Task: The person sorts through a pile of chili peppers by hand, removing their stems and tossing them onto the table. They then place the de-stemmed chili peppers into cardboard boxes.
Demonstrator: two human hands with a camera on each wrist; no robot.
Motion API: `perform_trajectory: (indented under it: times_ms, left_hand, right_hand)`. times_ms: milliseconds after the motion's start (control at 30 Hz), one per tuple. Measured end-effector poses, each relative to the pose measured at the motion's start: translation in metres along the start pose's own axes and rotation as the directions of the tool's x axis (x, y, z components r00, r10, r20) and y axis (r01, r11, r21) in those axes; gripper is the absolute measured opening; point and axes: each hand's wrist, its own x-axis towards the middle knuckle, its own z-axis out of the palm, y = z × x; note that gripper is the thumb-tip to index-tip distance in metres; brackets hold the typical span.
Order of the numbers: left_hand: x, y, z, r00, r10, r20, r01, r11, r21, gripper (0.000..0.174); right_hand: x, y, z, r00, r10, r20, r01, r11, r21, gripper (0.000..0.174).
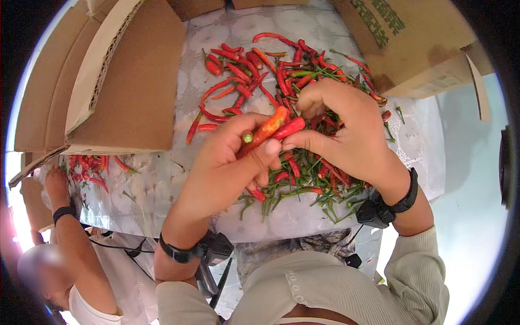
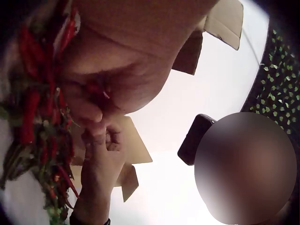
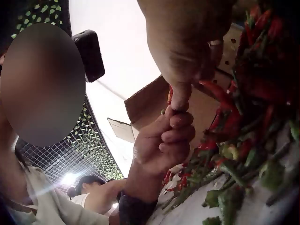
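Note:
My left hand [image 1: 222, 173] holds several chili peppers between thumb and fingers. Among them are an orange-red chili [image 1: 265, 130] and a red chili [image 1: 290, 128], side by side, and a green stem end [image 1: 247, 137] shows by the index finger. My right hand [image 1: 346, 127] is close on the right, its thumb tip beside the left thumb and its index finger bent with a gap to the thumb. In the right wrist view the left hand [image 3: 164, 140] meets the right hand [image 3: 187, 51]. Below both hands lies a pile of red chilies [image 1: 287, 78] with green stems [image 1: 271, 200].
Cardboard boxes stand at the left [image 1: 130, 81] and right [image 1: 411, 49] of the plastic-covered table [image 1: 216, 27]. More chilies [image 1: 89, 170] lie on the left, where another person's arm [image 1: 57, 187] reaches past the box.

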Motion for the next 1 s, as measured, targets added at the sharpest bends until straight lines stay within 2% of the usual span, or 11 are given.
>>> perform_trajectory:
  times_ms: [67, 133, 167, 367, 533, 633, 733, 767, 867, 933, 1000]
  left_hand:
    - [0.0, -0.001, 0.001, 0.99, 0.054, -0.13, -0.063, 0.996, -0.061, 0.03]
    - [0.007, 0.001, -0.002, 0.951, 0.095, -0.293, -0.165, 0.961, -0.224, 0.025]
    - [0.009, 0.0, -0.009, 0.96, 0.11, -0.258, -0.19, 0.932, -0.308, 0.021]
    - [0.011, -0.008, -0.028, 0.978, 0.103, -0.182, -0.188, 0.809, -0.557, 0.017]
    - [0.014, -0.002, -0.006, 0.905, 0.18, -0.385, -0.295, 0.918, -0.265, 0.018]
    - [0.012, -0.005, 0.0, 0.918, 0.182, -0.352, -0.238, 0.964, -0.12, 0.024]
    - [0.004, 0.001, -0.002, 0.993, 0.026, -0.117, -0.027, 1.0, -0.009, 0.036]
    - [0.001, 0.004, -0.004, 0.998, -0.051, -0.023, 0.052, 0.998, 0.044, 0.041]
    - [0.008, -0.004, -0.006, 0.991, 0.041, -0.13, -0.046, 0.998, -0.038, 0.037]
    - [0.012, -0.008, -0.007, 0.964, 0.097, -0.249, -0.135, 0.981, -0.142, 0.026]
    - [0.011, -0.006, -0.016, 0.977, 0.119, -0.174, -0.153, 0.969, -0.195, 0.021]
  right_hand:
    - [0.004, 0.013, 0.006, 0.984, -0.161, -0.079, 0.147, 0.977, -0.155, 0.026]
    - [0.007, 0.022, 0.013, 0.964, -0.263, 0.038, 0.26, 0.905, -0.336, 0.023]
    - [0.007, 0.024, 0.017, 0.948, -0.303, 0.1, 0.317, 0.853, -0.415, 0.022]
    - [0.008, 0.018, 0.014, 0.979, -0.141, 0.145, 0.192, 0.876, -0.443, 0.012]
    - [0.006, 0.014, 0.011, 0.979, -0.19, -0.078, 0.175, 0.972, -0.159, 0.014]
    - [0.007, 0.007, 0.01, 0.962, -0.274, 0.02, 0.274, 0.962, -0.006, 0.018]
    - [0.009, 0.011, 0.015, 0.919, -0.391, -0.051, 0.388, 0.92, -0.062, 0.019]
    - [0.008, 0.008, 0.014, 0.946, -0.312, -0.089, 0.306, 0.949, -0.076, 0.019]
    - [0.005, 0.004, 0.009, 0.989, -0.068, -0.132, 0.044, 0.984, -0.172, 0.023]
    - [0.001, 0.009, 0.009, 0.998, -0.063, 0.021, 0.066, 0.909, -0.412, 0.025]
    - [0.0, 0.01, 0.012, 0.994, 0.002, 0.109, 0.055, 0.857, -0.512, 0.028]
